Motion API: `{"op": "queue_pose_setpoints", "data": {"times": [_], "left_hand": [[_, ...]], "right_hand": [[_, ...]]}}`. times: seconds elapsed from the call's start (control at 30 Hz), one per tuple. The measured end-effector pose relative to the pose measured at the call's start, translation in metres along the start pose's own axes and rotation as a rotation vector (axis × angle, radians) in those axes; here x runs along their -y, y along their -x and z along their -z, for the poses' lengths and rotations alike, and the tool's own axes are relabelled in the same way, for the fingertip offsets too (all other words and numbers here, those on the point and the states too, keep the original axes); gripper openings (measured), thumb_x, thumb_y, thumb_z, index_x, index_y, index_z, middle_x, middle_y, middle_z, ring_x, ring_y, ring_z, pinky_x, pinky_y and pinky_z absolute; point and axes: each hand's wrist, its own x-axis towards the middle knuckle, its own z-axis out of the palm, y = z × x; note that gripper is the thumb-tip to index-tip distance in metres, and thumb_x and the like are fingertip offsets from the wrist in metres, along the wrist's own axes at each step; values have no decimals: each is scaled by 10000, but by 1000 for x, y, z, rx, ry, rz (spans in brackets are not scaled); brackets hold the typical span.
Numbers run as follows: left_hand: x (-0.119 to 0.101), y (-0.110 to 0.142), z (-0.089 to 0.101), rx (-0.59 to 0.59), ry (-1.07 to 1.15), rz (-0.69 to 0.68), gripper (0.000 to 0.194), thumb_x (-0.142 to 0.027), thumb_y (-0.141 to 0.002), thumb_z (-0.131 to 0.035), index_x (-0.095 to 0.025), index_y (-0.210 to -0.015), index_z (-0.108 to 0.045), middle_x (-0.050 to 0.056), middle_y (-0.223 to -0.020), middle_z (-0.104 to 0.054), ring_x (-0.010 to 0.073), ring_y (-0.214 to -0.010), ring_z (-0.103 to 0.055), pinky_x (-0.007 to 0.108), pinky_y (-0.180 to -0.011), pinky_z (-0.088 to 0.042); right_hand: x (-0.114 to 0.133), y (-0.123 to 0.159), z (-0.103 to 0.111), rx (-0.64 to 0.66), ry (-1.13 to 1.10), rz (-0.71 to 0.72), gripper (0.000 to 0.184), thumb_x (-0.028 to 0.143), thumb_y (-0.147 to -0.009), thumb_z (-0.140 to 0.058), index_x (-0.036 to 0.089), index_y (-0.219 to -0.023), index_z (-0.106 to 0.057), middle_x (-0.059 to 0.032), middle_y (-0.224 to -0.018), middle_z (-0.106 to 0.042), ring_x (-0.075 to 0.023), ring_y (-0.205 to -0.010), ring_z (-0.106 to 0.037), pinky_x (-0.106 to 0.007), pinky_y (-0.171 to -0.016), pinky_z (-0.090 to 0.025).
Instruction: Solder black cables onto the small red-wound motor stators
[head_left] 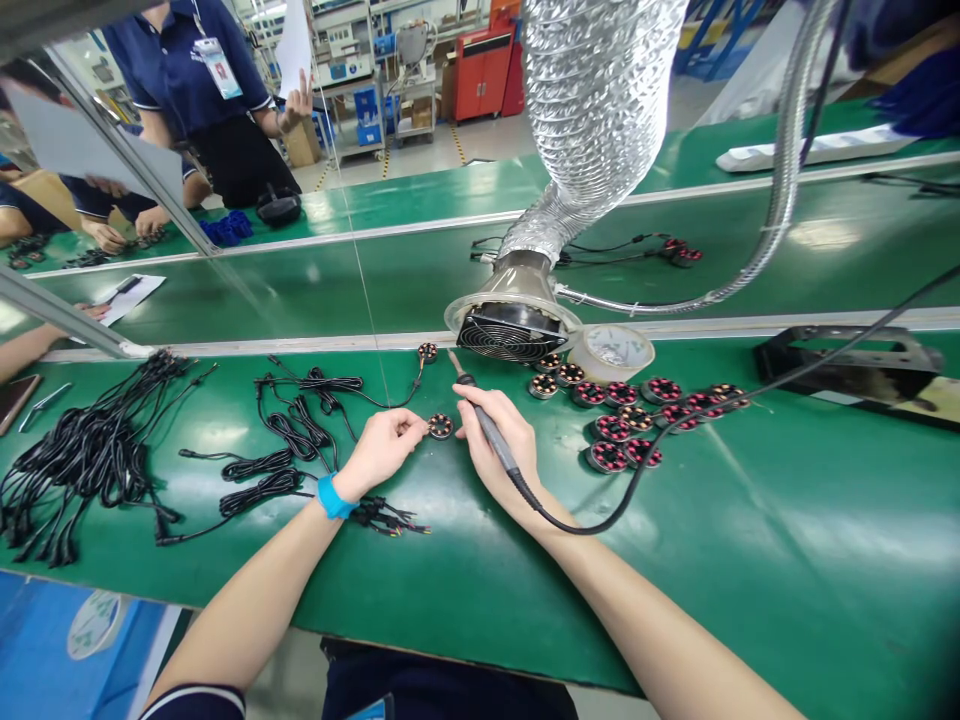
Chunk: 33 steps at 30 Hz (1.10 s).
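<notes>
My left hand [386, 450], with a blue band at the wrist, pinches the edge of a small round motor stator [440, 427] with copper coils. My right hand [514, 445] is closed around a soldering iron [491, 435], its tip pointing up and away, above the stator and apart from it. Behind it, a second stator [427, 352] sits near the bench's back ledge, joined to a black cable [375, 402]. To the right of my right hand stand several more stators [611, 428], some with red coils and some with copper-coloured ones.
A fume extractor hood [514, 305] hangs low over the bench. Beside it stands a round tub [611, 352]. Black cables [97, 440] lie heaped at left; a dark holder [847, 360] stands at right. The iron's cord crosses the right side. Co-workers are across the bench.
</notes>
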Motion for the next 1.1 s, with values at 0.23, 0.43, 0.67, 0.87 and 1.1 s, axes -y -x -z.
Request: {"op": "queue_pose_setpoints", "data": {"times": [0.23, 0.43, 0.67, 0.87, 1.1], "left_hand": [[-3, 1, 1, 9, 5, -2, 278, -405, -823, -553, -143, -744, -606, -22, -600, -509, 109, -557, -436, 234, -536, -327], [-1, 1, 1, -2, 10, -10, 270, -399, -817, -553, -145, -740, -605, -19, -603, -528, 110, -552, -443, 236, -540, -340], [7, -2, -1, -3, 41, -50, 256, -378, -812, -557, -141, -730, -606, 1, -650, -567, 111, -585, -473, 230, -560, -366], [8, -4, 1, -9, 96, 3, 277, -414, -811, -541, -145, -758, -581, -7, -619, -541, 103, -533, -492, 221, -521, -381], [5, -5, 6, -42, 94, 7, 366, -500, -811, -540, -138, -780, -590, -42, -596, -469, 74, -465, -413, 213, -468, -306]], "right_hand": [[-10, 0, -7, 118, -6, 28, 632, 41, -725, -497, 264, -1316, -496, -63, -1122, -576, -178, -899, -670, -350, -855, -553], [-14, 4, -11, 230, -57, 36, 739, 21, -698, -523, 279, -1383, -428, -90, -1257, -515, -210, -1027, -649, -368, -906, -551], [-20, 7, -15, 320, -94, 68, 674, 64, -787, -563, 284, -1402, -398, -96, -1274, -484, -205, -1040, -644, -373, -929, -543], [-28, 4, -16, 313, -64, 130, 613, 82, -832, -543, 288, -1391, -398, -83, -1198, -503, -190, -982, -642, -360, -902, -551], [-36, -1, -15, 293, -116, 157, 592, 88, -846, -556, 296, -1377, -397, -81, -1180, -496, -193, -997, -639, -374, -917, -547]]}}
